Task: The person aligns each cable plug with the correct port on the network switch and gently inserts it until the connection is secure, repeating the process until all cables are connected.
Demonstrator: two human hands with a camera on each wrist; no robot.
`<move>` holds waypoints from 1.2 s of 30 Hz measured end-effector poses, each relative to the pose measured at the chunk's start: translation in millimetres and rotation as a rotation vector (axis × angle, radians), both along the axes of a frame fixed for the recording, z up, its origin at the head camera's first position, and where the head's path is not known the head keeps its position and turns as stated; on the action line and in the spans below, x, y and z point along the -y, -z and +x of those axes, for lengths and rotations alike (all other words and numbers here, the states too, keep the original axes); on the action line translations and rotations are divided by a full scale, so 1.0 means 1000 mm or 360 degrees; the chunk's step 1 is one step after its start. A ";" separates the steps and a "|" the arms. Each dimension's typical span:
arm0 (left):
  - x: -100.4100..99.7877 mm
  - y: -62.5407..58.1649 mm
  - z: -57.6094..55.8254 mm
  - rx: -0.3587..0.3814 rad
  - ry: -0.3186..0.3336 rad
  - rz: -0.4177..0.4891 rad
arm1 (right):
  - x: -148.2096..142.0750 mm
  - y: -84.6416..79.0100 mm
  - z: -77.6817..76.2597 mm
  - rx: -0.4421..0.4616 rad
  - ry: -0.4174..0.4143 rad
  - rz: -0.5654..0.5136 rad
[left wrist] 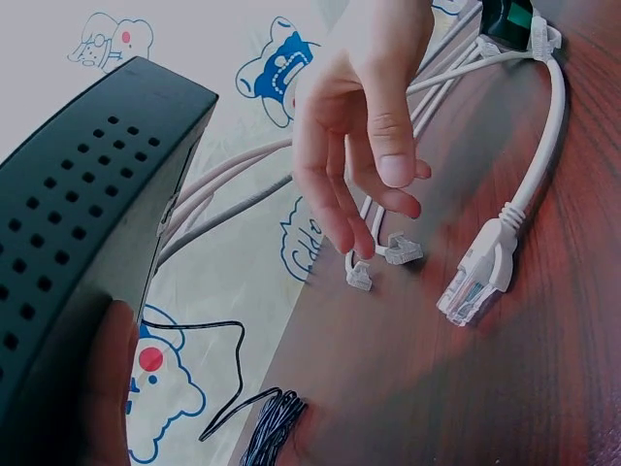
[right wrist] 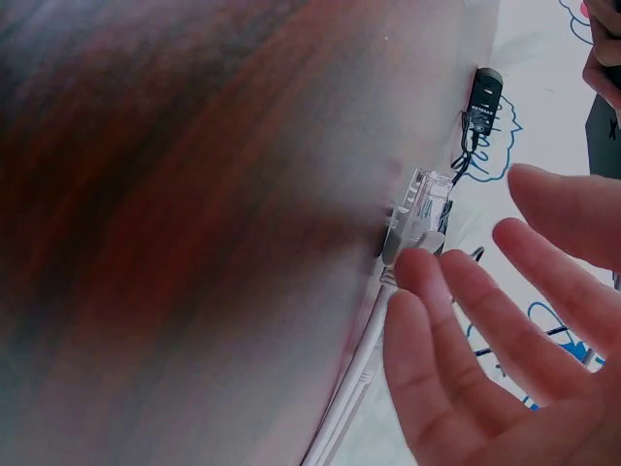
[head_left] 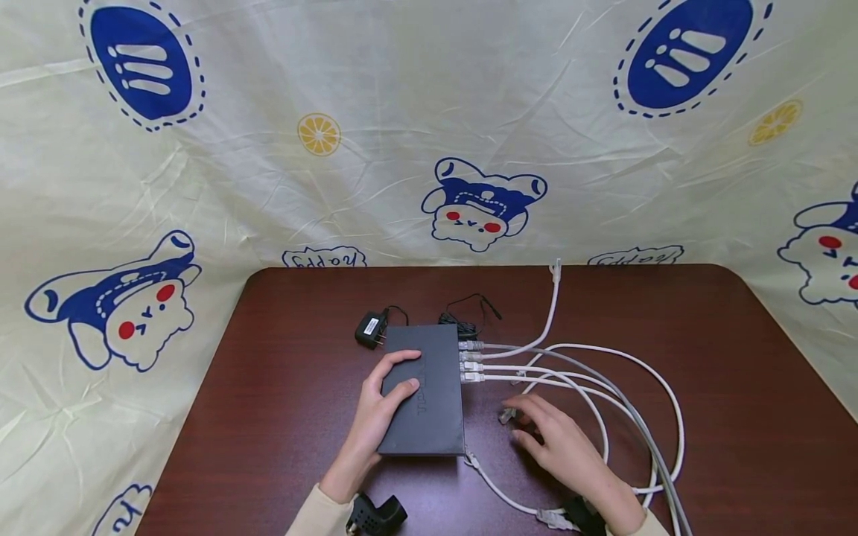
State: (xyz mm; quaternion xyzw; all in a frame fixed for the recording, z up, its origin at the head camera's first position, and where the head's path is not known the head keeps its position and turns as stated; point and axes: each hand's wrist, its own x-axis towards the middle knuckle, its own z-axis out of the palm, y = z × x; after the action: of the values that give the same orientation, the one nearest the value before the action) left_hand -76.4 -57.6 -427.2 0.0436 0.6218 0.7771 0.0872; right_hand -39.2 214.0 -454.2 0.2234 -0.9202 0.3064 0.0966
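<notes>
My left hand (head_left: 383, 394) grips the dark network switch (head_left: 429, 391) by its left edge, holding it raised off the table with thumb and a finger on its top. Several network cables are plugged into the switch's right side, white ones (head_left: 516, 367) and a grey cable (head_left: 593, 365). To the right, my right hand (head_left: 559, 447) hovers with fingers loosely bent and nothing between them. Beside its fingertips is a clear cable plug (right wrist: 419, 209). Loose white plugs, among them a larger-looking plug (left wrist: 477, 277), lie on the table in the left wrist view.
Behind the switch lie a black power adapter (head_left: 371, 329) and a bundled black cord (head_left: 459, 325). One white cable's free plug (head_left: 555, 272) reaches the far table edge. White and grey cables loop across the right of the brown table (head_left: 288, 417). A patterned sheet hangs behind.
</notes>
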 end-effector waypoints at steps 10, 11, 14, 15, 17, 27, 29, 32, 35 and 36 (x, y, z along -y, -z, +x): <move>0.000 0.002 0.000 0.0009 0.0000 0.0013 | 0.001 0.005 -0.001 0.0034 -0.0058 0.0095; 0.000 0.002 0.000 0.0011 0.0000 0.0015 | 0.001 0.006 -0.002 0.0022 -0.0064 0.0092; 0.000 0.002 0.000 0.0020 -0.0001 0.0024 | 0.002 0.006 -0.003 0.0003 -0.0079 0.0076; 0.000 0.001 0.000 0.0023 0.0000 0.0027 | 0.002 0.006 -0.004 0.0005 -0.0084 0.0069; 0.000 0.002 0.000 0.0031 0.0002 0.0028 | 0.003 0.007 -0.005 -0.0008 -0.0095 0.0045; 0.000 0.003 0.001 0.0037 0.0007 0.0026 | 0.006 0.007 -0.005 -0.0102 -0.0050 -0.0035; 0.000 0.003 0.001 0.0035 0.0007 0.0025 | 0.006 0.007 -0.005 -0.0114 -0.0030 -0.0037; 0.000 0.003 0.001 0.0039 0.0009 0.0025 | 0.007 0.007 -0.004 -0.0115 -0.0001 -0.0032; 0.000 0.004 0.001 0.0042 0.0008 0.0029 | 0.007 0.006 -0.004 -0.0113 0.0024 -0.0026; 0.000 0.004 0.001 0.0042 0.0007 0.0032 | 0.007 0.005 -0.004 -0.0115 0.0031 -0.0026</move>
State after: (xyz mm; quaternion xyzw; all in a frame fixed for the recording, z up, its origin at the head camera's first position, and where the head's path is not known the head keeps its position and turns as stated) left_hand -75.1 -57.1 -430.9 0.0354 0.6126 0.7836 0.0967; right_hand -42.8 206.9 -459.3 0.2246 -0.9157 0.3047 0.1345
